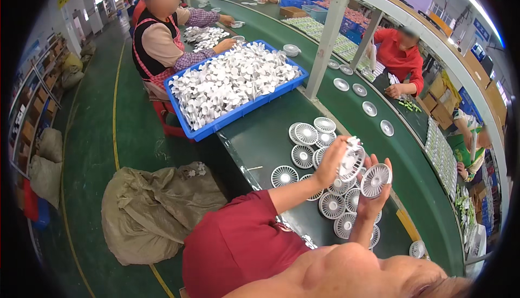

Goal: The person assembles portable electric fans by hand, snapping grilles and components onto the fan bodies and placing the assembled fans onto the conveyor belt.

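Over the dark green worktable, my left hand [331, 164] grips a white round fan grille [353, 162], tilted on edge. A small white piece [354, 141] shows at its upper rim; its kind I cannot make out. Beside it, my right hand [372, 203] holds another white slotted grille [376, 180] with the fingers behind it and the face turned up. The two held pieces are close together; whether they touch I cannot tell. Beneath and around my hands several more grilles [331, 205] lie loose, some overlapping.
A blue tray [254, 102] heaped with white fan blades [233, 81] stands beyond the grilles. A green conveyor belt [403, 154] with spaced grilles runs along the right, past a white post [330, 38]. A large sack [154, 211] lies left on the floor. Co-workers [162, 38] sit nearby.
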{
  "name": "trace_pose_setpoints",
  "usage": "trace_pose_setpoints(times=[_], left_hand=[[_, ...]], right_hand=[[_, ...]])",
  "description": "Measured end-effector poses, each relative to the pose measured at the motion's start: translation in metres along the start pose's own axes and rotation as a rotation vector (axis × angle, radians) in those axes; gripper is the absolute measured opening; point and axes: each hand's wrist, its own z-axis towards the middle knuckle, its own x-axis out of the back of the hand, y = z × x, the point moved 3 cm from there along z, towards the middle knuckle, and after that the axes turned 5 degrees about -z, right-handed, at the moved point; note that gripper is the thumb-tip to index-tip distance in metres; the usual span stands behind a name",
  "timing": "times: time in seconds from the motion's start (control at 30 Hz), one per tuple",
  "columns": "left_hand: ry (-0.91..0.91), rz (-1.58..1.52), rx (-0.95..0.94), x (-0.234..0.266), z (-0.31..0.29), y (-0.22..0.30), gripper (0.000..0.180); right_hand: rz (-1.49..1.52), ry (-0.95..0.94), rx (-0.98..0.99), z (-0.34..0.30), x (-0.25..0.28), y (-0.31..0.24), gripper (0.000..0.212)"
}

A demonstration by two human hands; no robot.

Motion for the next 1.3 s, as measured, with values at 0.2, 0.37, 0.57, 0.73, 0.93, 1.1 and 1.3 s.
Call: trace_pose_setpoints(times=[0.2, 0.37, 0.57, 0.73, 0.93, 1.1, 1.3], left_hand=[[0.219, -0.469, 0.275, 0.103, 0.045, 0.08, 0.061], [0.482, -0.118, 0.06, 0.233, 0.08, 0.165, 0.017], [0.578, 0.902, -0.322, 0.311, 0.122, 0.28, 0.047], [0.674, 1.062, -0.477, 0.361, 0.161, 0.307, 0.036], [0.899, 1.224, -0.542, 0.437, 0.167, 0.352, 0.039], [1.037, 1.319, -0.594, 0.43, 0.172, 0.331, 0.039], [0.837, 1.241, -0.604, 0.429, 0.167, 0.337, 0.028]], right_hand=[[0.22, -0.04, -0.248, 0.0, -0.007, 0.022, 0.074], [0.234, -0.025, -0.324, -0.003, 0.004, 0.042, 0.08], [0.216, -0.02, -0.367, -0.001, -0.007, 0.053, 0.074], [0.159, -0.062, -0.354, -0.001, -0.012, 0.051, 0.073], [0.13, -0.083, -0.356, -0.004, -0.005, 0.05, 0.075], [0.094, -0.031, -0.323, -0.009, 0.005, 0.044, 0.076], [0.067, -0.04, -0.326, -0.011, 0.012, 0.047, 0.076]])
